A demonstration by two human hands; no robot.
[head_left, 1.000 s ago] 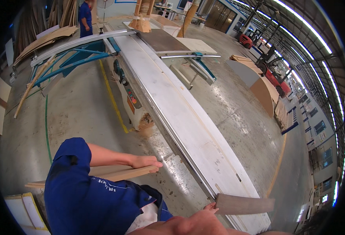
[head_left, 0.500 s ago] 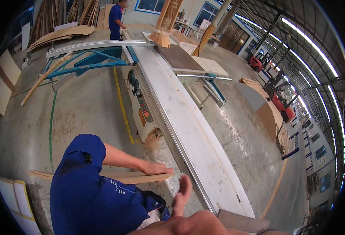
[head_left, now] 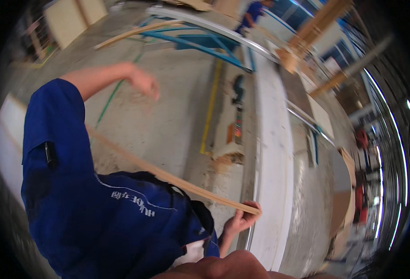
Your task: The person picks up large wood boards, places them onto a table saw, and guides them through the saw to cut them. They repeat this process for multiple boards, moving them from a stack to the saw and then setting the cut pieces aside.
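Note:
My left hand (head_left: 142, 86) is raised over the floor at upper left, clear of the long pale wooden board, its fingers blurred by motion. My right hand (head_left: 240, 218) grips the near right end of that board (head_left: 177, 181), which slants across in front of my body beside the long white sliding table (head_left: 274, 153) of a panel saw. The board's far end runs out of sight behind my blue sleeve. Left of the table is the saw's base with a control panel (head_left: 237, 121).
A blue frame (head_left: 191, 39) with a timber strip crosses the top. A person in blue (head_left: 254, 14) stands beyond it. Pale sheets (head_left: 68, 23) lean at upper left; curved panels (head_left: 342, 195) and red forklifts (head_left: 360, 139) are at right, a duct (head_left: 316, 28) at the back.
The view has swung round. My left hand has let go of the board and risen up and left. My right hand has left the brown panel on the table and taken the board's end.

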